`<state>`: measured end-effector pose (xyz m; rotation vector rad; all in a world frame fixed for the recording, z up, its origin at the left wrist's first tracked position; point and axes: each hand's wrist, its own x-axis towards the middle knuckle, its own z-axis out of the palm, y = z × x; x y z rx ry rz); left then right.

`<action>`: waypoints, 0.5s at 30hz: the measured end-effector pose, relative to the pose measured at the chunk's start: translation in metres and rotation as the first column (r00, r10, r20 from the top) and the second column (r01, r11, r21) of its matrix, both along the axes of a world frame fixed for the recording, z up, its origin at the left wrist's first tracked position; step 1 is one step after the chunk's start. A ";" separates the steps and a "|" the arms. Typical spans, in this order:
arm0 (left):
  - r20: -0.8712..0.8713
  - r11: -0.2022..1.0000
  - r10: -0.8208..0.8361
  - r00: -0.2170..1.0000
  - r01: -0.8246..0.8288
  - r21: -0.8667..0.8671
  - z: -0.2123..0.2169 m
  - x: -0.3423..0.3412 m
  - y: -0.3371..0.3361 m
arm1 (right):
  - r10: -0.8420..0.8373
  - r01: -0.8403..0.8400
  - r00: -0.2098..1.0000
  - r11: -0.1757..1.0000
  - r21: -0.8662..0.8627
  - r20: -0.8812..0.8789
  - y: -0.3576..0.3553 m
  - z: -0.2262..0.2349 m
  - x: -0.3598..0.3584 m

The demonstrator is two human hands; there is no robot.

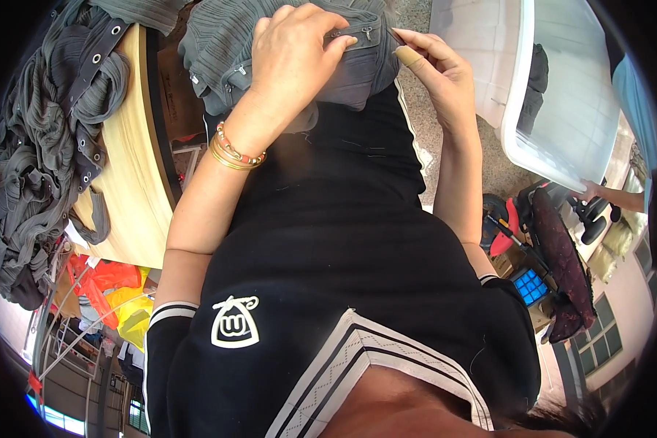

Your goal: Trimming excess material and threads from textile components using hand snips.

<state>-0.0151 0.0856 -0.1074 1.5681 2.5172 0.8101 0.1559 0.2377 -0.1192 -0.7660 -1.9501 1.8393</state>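
Note:
A dark grey ribbed garment (215, 44) lies bunched over my lap at the top of the view, with small silver metal fasteners (367, 33) along its bands. My left hand (292, 55) rests on it, thumb and forefinger pinching the edge of a grey band. Gold and beaded bracelets circle that wrist. At the garment's right edge is my right hand (439, 69), a tan covering around its thumb. Its thumb and fingers are pinched together near a thin dark tip; what they hold is too small to make out.
Left, a pale wooden tabletop (135, 160) carries a heap of grey ribbed garments (44, 153) with eyelet bands. Red and yellow bags (128, 299) sit below. Right, a translucent plastic bin (515, 139) contains dark cloth; another person's hand (595, 191) is at its rim.

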 end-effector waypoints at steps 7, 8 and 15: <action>0.135 0.987 -0.087 0.987 0.067 0.149 -0.004 -0.009 0.003 | 0.040 -0.041 0.999 0.998 0.046 0.026 -0.001 0.002 -0.001; 0.231 0.987 -0.067 0.971 0.030 0.160 -0.003 -0.008 0.003 | 0.041 -0.042 0.999 0.997 0.060 0.020 -0.001 0.001 -0.001; 0.436 0.981 -0.008 0.900 -0.077 0.178 -0.005 -0.005 0.002 | 0.022 -0.035 0.999 0.905 0.423 0.035 -0.001 0.000 -0.007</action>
